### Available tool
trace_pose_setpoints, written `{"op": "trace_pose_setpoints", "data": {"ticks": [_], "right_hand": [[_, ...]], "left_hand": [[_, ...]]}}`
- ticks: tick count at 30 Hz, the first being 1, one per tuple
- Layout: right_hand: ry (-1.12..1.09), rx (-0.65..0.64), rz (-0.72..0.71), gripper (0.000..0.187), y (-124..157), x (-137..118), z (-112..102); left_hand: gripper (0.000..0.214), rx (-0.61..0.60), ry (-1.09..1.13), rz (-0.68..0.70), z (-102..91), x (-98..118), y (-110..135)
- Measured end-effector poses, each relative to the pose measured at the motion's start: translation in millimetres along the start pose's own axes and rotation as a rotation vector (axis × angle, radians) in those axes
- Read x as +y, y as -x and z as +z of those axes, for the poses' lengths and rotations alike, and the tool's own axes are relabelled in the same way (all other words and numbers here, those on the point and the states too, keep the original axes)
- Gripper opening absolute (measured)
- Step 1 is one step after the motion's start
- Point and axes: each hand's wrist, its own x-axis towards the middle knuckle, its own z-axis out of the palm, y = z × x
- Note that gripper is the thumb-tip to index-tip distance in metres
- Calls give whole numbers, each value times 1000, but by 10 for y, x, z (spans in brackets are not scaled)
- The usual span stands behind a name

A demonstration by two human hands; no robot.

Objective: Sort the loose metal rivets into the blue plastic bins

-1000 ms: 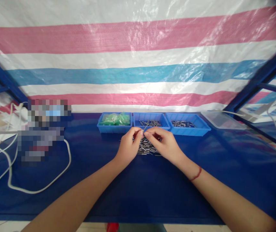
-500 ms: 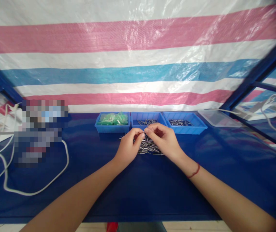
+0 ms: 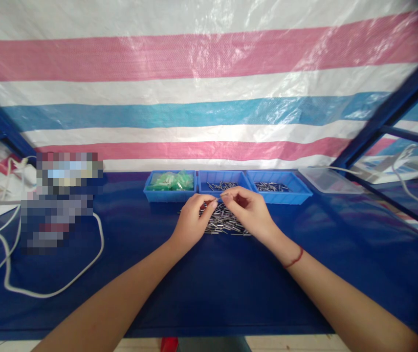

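Over a pile of thin metal rivets [image 3: 225, 222], my two hands meet at the fingertips. My left hand [image 3: 191, 220] is closed in a pinch between thumb and index finger. My right hand [image 3: 252, 210], with a dark red cord at its wrist, also pinches. A small rivet [image 3: 219, 198] seems to span the gap between the two pinches, mostly hidden by the fingers. Behind the hands, the middle blue bin [image 3: 209, 177] and the right blue bin [image 3: 297, 188] hold more rivets.
The left blue bin [image 3: 150, 194] holds green plastic packets [image 3: 170, 181]. A clear plastic lid [image 3: 329, 182] lies at the right back. White cables [image 3: 101, 234] loop across the left side of the blue table [image 3: 212, 293]. Blue frame posts [image 3: 377, 124] flank a striped sheet [image 3: 194, 115].
The fingertips have drawn slightly apart, with a thin rivet shaft now showing between them. Both hands stay above the pile; the bins have not moved.
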Motion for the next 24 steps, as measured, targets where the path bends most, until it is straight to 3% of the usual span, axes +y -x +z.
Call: {"op": "trace_pose_setpoints", "data": {"ticks": [5, 9, 13, 17, 21, 24], "right_hand": [[45, -41, -20, 18, -13, -9, -22], [238, -79, -131, 22, -36, -60, -97], [472, 118, -221, 23, -131, -59, -334], [752, 420, -142, 24, -244, 85, -662], [962, 448, -84, 23, -304, 302, -888], [1032, 457, -120, 24, -312, 391, -911]], "left_hand": [[16, 66, 13, -9, -26, 38, -17], [19, 91, -20, -8, -38, 50, -10], [37, 28, -215, 53, -60, 64, 17], [34, -115, -389, 95, -74, 83, 47], [30, -200, -485, 134, -72, 78, 74], [26, -229, -519, 137, -75, 72, 82]]}}
